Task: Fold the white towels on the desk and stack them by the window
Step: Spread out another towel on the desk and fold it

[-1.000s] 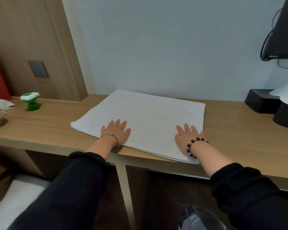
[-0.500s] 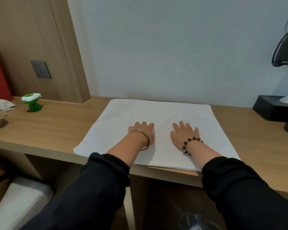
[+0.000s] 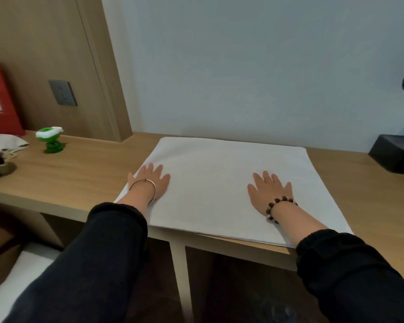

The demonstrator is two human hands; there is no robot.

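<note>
White towel (image 3: 210,183) lies flat on the desk (image 3: 79,173) with its far edge at the wall. Left hand (image 3: 151,180) presses its left edge and right hand (image 3: 269,194) lies right of centre, both palm down with fingers straight, gripping nothing. Only marking is a white square logo on the red bag (image 3: 0,106) far left (not legible). 0.5 s ago the hands were side by side mid-towel; now they're well apart.

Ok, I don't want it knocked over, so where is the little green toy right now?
In the head view the green toy stands on the desk at the left, apart from the white towel, in front of the wood panel with the wall socket.
</note>
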